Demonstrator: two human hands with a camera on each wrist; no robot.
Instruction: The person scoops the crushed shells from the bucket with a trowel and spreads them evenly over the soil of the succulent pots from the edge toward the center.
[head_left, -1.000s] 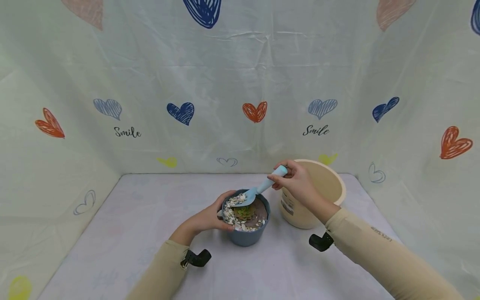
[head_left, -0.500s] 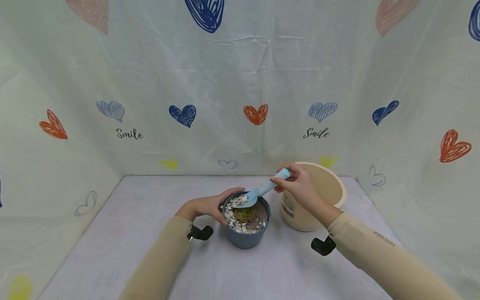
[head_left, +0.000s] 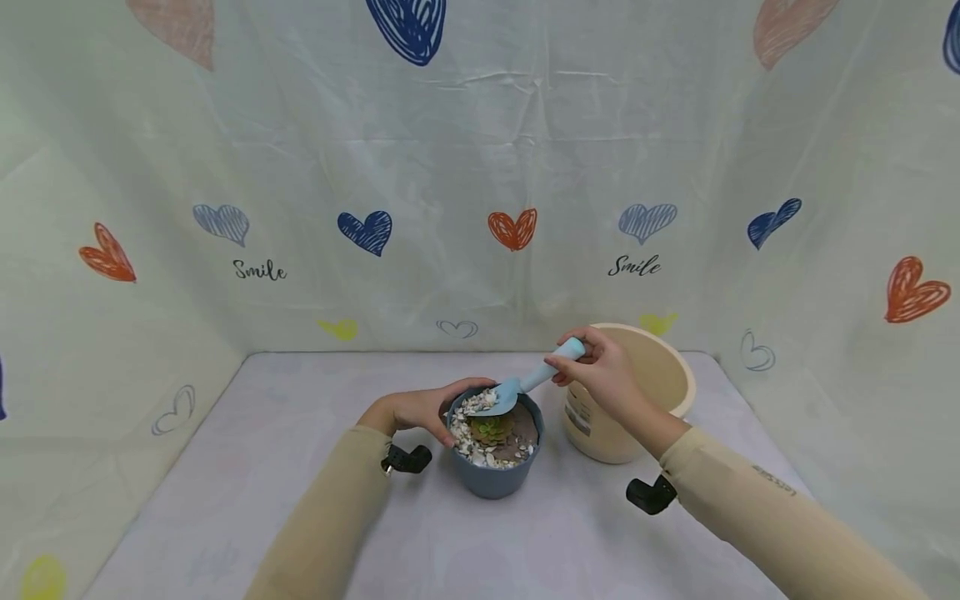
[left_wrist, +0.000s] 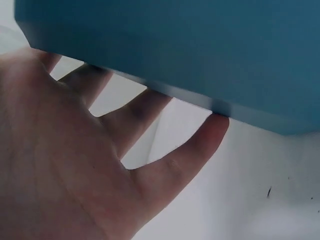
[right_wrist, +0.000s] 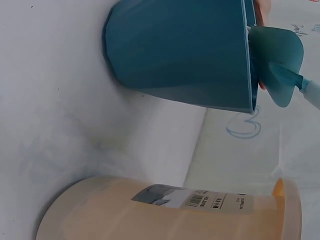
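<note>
A blue-grey flowerpot [head_left: 491, 482] stands on the table with a green succulent [head_left: 490, 429] in its middle. White pebbles [head_left: 471, 450] cover the left and near parts of its top, while brown soil [head_left: 522, 425] shows on the right. My left hand [head_left: 411, 410] holds the pot's left side; in the left wrist view its spread fingers [left_wrist: 175, 170] reach against the wall. The handle of a light blue trowel [head_left: 504, 398] is pinched in my right hand [head_left: 602, 371], the blade tilted low over the far-left pebbles. The right wrist view shows the blade [right_wrist: 282, 60] at the pot's rim.
Close behind and right of the pot stands a cream bin [head_left: 603, 433], partly hidden by my right hand and forearm. The white table [head_left: 300, 433] ends at a curtain [head_left: 435, 150] printed with hearts. A small black camera sits on each wrist.
My left hand has shifted its hold on the pot, its wrist and thumb now farther up along the left side. The trowel has barely moved. The head view has shifted slightly.
</note>
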